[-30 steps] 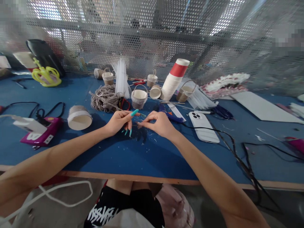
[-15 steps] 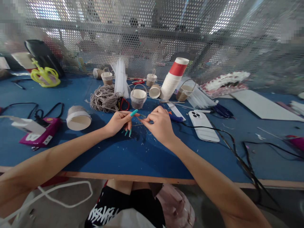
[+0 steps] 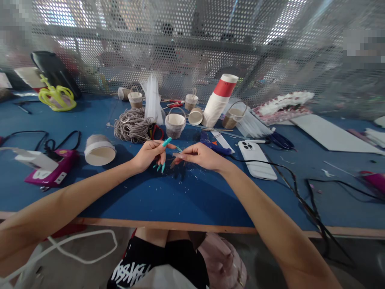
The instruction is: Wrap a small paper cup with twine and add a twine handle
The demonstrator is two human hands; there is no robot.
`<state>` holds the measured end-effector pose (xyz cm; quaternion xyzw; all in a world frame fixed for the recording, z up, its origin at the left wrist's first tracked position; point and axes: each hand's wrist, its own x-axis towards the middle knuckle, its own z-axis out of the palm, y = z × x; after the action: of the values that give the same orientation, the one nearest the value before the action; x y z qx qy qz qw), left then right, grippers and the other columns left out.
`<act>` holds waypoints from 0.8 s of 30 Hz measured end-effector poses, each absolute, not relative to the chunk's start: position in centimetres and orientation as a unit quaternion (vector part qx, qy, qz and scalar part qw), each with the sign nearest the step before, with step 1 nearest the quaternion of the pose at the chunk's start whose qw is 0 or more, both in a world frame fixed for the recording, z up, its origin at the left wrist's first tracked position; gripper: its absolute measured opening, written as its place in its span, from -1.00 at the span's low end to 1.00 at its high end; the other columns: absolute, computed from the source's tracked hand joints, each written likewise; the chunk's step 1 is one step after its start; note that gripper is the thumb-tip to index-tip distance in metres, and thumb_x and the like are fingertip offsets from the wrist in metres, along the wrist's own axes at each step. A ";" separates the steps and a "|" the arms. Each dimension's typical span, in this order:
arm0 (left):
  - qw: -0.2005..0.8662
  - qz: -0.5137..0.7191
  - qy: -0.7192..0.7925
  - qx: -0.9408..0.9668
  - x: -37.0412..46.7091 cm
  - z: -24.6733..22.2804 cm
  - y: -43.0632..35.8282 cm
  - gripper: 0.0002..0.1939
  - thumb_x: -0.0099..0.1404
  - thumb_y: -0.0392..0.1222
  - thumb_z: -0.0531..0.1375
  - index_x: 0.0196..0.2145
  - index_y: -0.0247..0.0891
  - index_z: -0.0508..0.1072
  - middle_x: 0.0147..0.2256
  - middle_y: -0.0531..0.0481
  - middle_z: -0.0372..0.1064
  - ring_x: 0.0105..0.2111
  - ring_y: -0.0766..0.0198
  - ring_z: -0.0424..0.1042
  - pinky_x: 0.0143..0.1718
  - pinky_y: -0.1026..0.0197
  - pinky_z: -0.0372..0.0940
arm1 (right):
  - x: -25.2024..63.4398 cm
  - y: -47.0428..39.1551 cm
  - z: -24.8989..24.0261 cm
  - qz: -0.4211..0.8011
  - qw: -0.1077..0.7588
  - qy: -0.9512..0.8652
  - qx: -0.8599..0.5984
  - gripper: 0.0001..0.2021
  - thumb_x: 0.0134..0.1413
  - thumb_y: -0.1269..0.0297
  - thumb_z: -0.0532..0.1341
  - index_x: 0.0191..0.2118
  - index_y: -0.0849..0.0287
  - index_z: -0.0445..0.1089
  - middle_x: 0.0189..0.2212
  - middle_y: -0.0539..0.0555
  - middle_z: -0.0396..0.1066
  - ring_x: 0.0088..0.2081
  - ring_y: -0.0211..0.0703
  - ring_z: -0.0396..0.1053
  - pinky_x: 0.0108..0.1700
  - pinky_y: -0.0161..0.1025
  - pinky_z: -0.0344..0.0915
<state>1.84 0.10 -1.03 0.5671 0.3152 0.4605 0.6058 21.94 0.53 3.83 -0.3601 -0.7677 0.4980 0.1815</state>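
Observation:
Just in front of a twine bundle (image 3: 132, 125), my left hand (image 3: 150, 155) has its thumb and index finger pressed together on something too small to make out. My right hand (image 3: 200, 155) faces it, fingertips pinched around something thin that I cannot make out, close to the left fingertips. Behind the hands stands a small cup with a wire-like handle (image 3: 175, 122). A wrapped cup (image 3: 100, 150) lies on its side to the left. A blue tool (image 3: 215, 145), probably a glue gun, rests just behind my right hand.
A leaning stack of paper cups (image 3: 217, 102) stands behind, near clear plastic sticks (image 3: 252, 120). A white phone (image 3: 258, 159) lies right, beside black cables (image 3: 293, 180). A purple power strip (image 3: 54, 168) sits left. The blue table (image 3: 168, 204) has a wooden front edge.
My right hand has turned and flattened, its fingers now pointing left and its knuckles lower. More of the blue tool shows. My left hand has barely moved.

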 end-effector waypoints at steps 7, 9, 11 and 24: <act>0.599 0.445 0.329 0.579 1.8 -0.9 0.1 -0.50 0.19 0.07 0.18 -0.14 -0.48 0.49 -0.74 0.09 0.29 -0.77 0.47 0.17 -0.71 0.39 0.11 | 21.8 0.4 3.5 0.430 0.211 -0.774 -0.415 -0.78 -0.11 0.12 0.32 -0.49 0.19 0.55 -0.52 0.09 0.52 -0.47 -0.24 0.38 -0.38 -0.28 0.25; 0.596 0.449 0.335 0.576 1.8 -0.9 0.1 -0.48 0.19 0.07 0.19 -0.12 -0.48 0.48 -0.74 0.09 0.29 -0.76 0.47 0.18 -0.71 0.39 0.12 | 21.7 0.3 3.4 0.374 0.227 -0.786 -0.436 -0.79 -0.10 0.14 0.31 -0.48 0.18 0.56 -0.56 0.08 0.50 -0.53 -0.27 0.32 -0.45 -0.28 0.20; 0.593 0.449 0.338 0.576 1.9 -0.8 0.1 -0.49 0.18 0.08 0.19 -0.15 -0.48 0.49 -0.74 0.09 0.29 -0.77 0.47 0.18 -0.71 0.39 0.12 | 21.5 0.0 3.5 0.315 0.244 -0.798 -0.451 -0.81 -0.07 0.17 0.30 -0.48 0.17 0.57 -0.59 0.06 0.46 -0.54 -0.28 0.28 -0.46 -0.27 0.16; 0.591 0.451 0.337 0.578 1.9 -1.2 0.1 -0.57 0.18 0.05 0.20 -0.21 -0.42 0.53 -0.74 0.09 0.29 -0.74 0.47 0.21 -0.71 0.40 0.13 | 20.7 -1.5 3.2 -0.054 0.217 -0.862 -0.456 -0.74 0.07 0.32 0.23 -0.61 0.14 0.37 -0.59 0.07 0.41 -0.34 -0.08 0.22 -0.30 -0.15 0.01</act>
<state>1.88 0.12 -1.19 0.5781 0.3367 0.4507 0.5910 20.73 -1.45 3.15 -0.4558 -0.8616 -0.0537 0.2169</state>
